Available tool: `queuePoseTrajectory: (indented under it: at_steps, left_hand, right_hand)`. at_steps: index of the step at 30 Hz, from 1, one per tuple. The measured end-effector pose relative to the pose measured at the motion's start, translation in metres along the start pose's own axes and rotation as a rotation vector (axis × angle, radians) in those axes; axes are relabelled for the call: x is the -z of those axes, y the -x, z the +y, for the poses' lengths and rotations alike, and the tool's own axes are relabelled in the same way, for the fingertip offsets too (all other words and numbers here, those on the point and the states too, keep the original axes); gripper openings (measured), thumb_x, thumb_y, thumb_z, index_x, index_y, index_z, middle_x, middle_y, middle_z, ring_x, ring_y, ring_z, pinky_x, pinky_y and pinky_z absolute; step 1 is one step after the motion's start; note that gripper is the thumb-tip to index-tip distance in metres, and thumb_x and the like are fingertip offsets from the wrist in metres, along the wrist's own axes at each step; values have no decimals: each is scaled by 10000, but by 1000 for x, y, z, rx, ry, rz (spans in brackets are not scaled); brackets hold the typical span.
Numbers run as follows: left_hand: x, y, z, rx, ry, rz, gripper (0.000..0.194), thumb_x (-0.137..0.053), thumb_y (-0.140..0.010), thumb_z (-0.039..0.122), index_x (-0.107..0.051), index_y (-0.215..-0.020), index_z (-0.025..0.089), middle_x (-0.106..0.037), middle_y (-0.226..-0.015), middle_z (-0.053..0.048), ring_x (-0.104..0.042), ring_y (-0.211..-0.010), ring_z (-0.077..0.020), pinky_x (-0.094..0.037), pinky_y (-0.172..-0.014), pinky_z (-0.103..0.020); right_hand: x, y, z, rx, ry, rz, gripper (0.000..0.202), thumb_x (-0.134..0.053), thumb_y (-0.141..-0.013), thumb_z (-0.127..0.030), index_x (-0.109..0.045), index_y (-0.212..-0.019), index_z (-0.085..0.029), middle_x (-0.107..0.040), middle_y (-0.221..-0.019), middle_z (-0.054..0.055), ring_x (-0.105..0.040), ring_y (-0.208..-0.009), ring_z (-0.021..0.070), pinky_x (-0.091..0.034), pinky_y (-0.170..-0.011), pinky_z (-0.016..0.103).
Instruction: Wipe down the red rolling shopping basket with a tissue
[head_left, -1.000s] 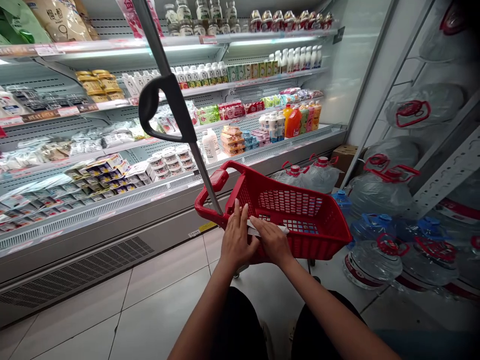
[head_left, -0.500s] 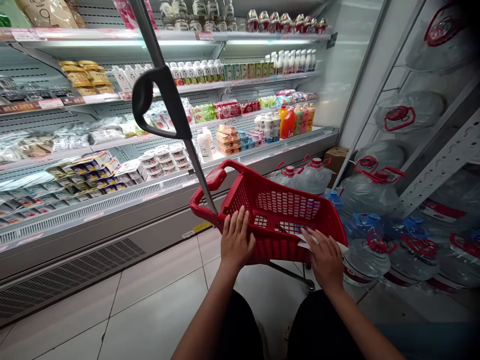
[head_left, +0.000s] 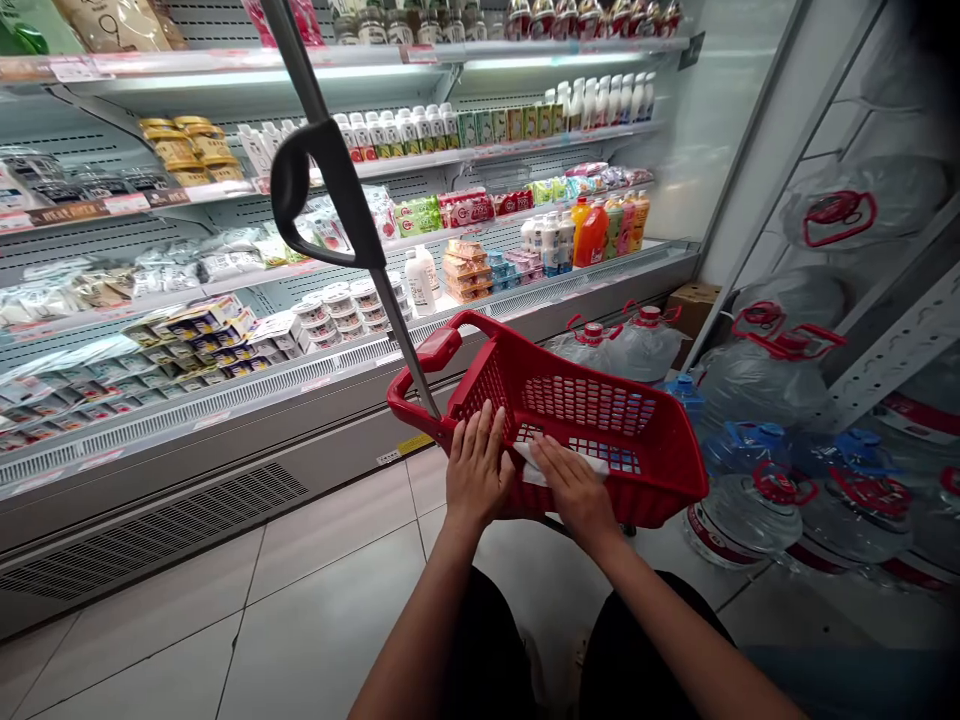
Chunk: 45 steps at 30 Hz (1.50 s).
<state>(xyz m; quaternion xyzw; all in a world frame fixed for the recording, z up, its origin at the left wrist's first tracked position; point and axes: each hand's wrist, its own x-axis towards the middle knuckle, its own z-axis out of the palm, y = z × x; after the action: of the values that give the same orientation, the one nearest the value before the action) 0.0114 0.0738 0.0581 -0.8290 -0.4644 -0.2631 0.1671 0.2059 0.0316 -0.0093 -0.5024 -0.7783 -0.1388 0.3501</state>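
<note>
A red shopping basket trolley (head_left: 664, 490) with grid-pattern walls stands in front of my knees, with no goods seen inside. My left hand (head_left: 477, 468) lies on its near rim by the handle end, fingers stretched out and slightly apart. Just to the right, my right hand (head_left: 576, 488) presses a white wipe (head_left: 531, 466) over the same rim; part of the wipe is hidden under the fingers. A grey pole (head_left: 401, 330) rises from the trolley's left end, leaning left, with a black loop handle (head_left: 349, 205) on it.
Beyond the trolley runs a refrigerated display case (head_left: 352, 425) with cups, cartons and bottles on its shelves. Large water bottles with red handles (head_left: 750, 515) crowd the right side, close to the trolley. A brown cardboard box (head_left: 691, 305) sits at the case's far end.
My right hand has slid left along the near rim with the wipe, coming close to my left hand. The left hand stays on the rim. The view has shifted slightly.
</note>
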Motion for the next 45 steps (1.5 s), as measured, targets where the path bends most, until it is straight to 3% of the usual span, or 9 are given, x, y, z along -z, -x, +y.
queuePoseTrajectory:
  at_steps: [4,7,18,24,28,31,34,38,45]
  left_hand:
    - [-4,1,1,14,7,23,644,-471,-999,247,-332,-1627,265,-300,-1705,-38,-324,-1552,-261,-187,-1310,-495]
    - [-6,0,5,20,15,25,628,-477,-993,248,-367,-1612,256,-326,-1695,-41,-337,-1546,-268,-180,-1313,-501]
    - [-7,-3,2,42,-76,-55,664,-378,-1049,312,-173,-1673,213,-247,-1719,-25,-266,-1577,-216,-159,-1322,-459]
    - [-3,-7,-13,51,-49,-40,658,-391,-1053,318,-185,-1673,240,-255,-1716,-13,-255,-1582,-214,-132,-1330,-452]
    - [-10,-10,-4,111,-39,-25,651,-391,-1061,315,-193,-1670,195,-234,-1720,-51,-209,-1596,-241,-120,-1330,-498]
    - [-22,-6,22,84,-15,-48,643,-372,-1065,291,-178,-1672,197,-250,-1715,-41,-195,-1599,-235,-114,-1331,-506]
    - [-32,2,46,9,8,-77,652,-356,-1063,264,-144,-1676,201,-231,-1719,-14,-176,-1602,-206,-130,-1334,-461]
    - [-33,5,43,-61,2,-91,660,-341,-1062,247,-109,-1679,240,-206,-1723,24,-183,-1598,-168,-138,-1334,-420]
    - [-36,-17,12,22,2,-104,638,-349,-1055,275,-186,-1671,232,-248,-1714,5,-230,-1586,-174,-165,-1328,-412]
  right_hand:
    - [35,60,42,-122,119,-9,744,-321,-979,-39,-185,-1668,-285,-438,-1629,33,-435,-1491,232,-370,-1225,476]
    - [46,76,56,-209,157,0,732,-338,-977,-51,-227,-1661,-288,-484,-1602,29,-449,-1481,239,-360,-1229,487]
    - [-24,-41,-35,2,-74,84,703,-335,-993,-71,-184,-1668,-195,-471,-1609,85,-447,-1480,209,-412,-1205,427]
    - [15,18,13,-9,41,-26,761,-323,-949,-13,-203,-1666,-239,-464,-1614,54,-479,-1457,207,-422,-1197,429]
    - [45,64,43,-127,153,-28,759,-331,-948,-29,-216,-1664,-252,-480,-1603,51,-496,-1446,231,-403,-1208,459]
    - [41,59,39,-174,164,-10,759,-349,-947,-43,-206,-1668,-236,-505,-1585,65,-507,-1436,239,-404,-1206,466]
    - [19,25,18,-111,115,0,768,-353,-939,-34,-189,-1670,-200,-510,-1580,82,-514,-1429,228,-421,-1191,440]
    - [4,-2,5,-45,86,3,736,-343,-955,-34,-213,-1664,-184,-522,-1571,92,-527,-1414,227,-446,-1166,432]
    - [49,70,56,-136,185,-44,762,-301,-962,-5,-174,-1671,-254,-515,-1579,52,-531,-1413,206,-450,-1169,426]
